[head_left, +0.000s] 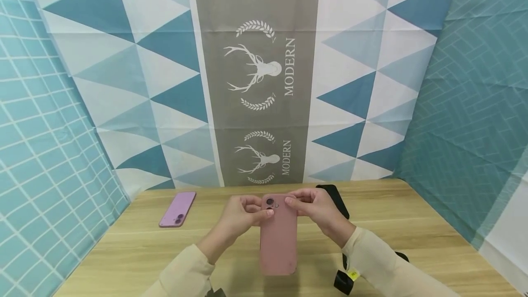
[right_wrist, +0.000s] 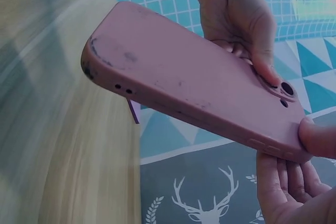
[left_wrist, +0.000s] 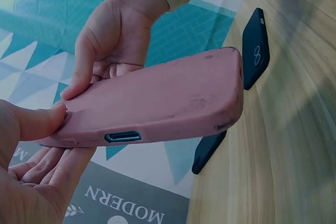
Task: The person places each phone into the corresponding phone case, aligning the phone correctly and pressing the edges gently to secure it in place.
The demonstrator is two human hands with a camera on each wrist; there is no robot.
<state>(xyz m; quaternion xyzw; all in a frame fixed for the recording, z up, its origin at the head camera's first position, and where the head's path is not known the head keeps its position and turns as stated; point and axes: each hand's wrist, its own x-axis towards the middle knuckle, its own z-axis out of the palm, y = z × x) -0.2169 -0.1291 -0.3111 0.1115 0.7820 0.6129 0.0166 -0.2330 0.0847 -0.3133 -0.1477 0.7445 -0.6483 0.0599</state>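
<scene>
Both hands hold a pink phone case (head_left: pixel 278 246) upright over the table, its back with the camera cutouts facing the head view. My left hand (head_left: pixel 239 217) pinches the upper left edge, thumb over the camera cutout and fingers behind. At the upper right corner my right hand (head_left: pixel 315 205) pinches it, thumb on the back and fingers behind. Dark scuffs mark the lower end of the case (right_wrist: pixel 173 66) in the right wrist view. A long slot shows along one side of the case (left_wrist: pixel 152 103) in the left wrist view. I cannot tell whether it holds a phone.
A purple phone (head_left: pixel 178 210) lies on the wooden table (head_left: pixel 136 251) at the left. Behind my right hand lies a black phone-shaped item (head_left: pixel 336 200). Another black one (left_wrist: pixel 255 51) shows in the left wrist view. A small black block (head_left: pixel 343 282) with a yellow tag sits by the right sleeve.
</scene>
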